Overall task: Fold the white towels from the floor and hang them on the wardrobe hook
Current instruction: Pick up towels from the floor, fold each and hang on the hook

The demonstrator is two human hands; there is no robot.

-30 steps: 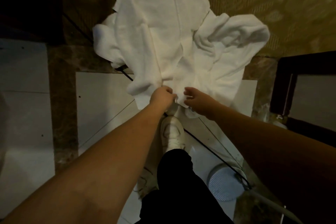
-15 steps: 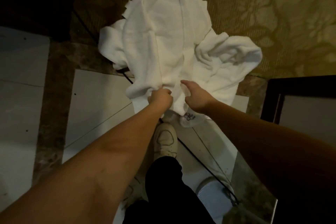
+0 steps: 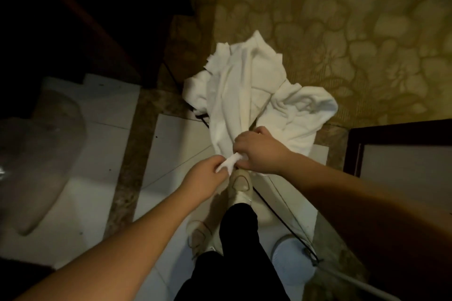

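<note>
Looking down, I see the white towels point(image 3: 247, 105) heaped on the floor where tile meets carpet, w/ my left hand point(image 3: 203, 178) and right hand point(image 3: 259, 151) both pinching one near corner; soft, limp, light cloth, so I'd hold corners, not mid-fabric.

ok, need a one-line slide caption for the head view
Both hands, left hand and right hand, grip the near edge of a white towel heaped on the floor, a shoe just below.

The towels point(image 3: 247, 95) hide part of a black cord point(image 3: 276, 210) — the upper left corner is too dark to read.
</note>
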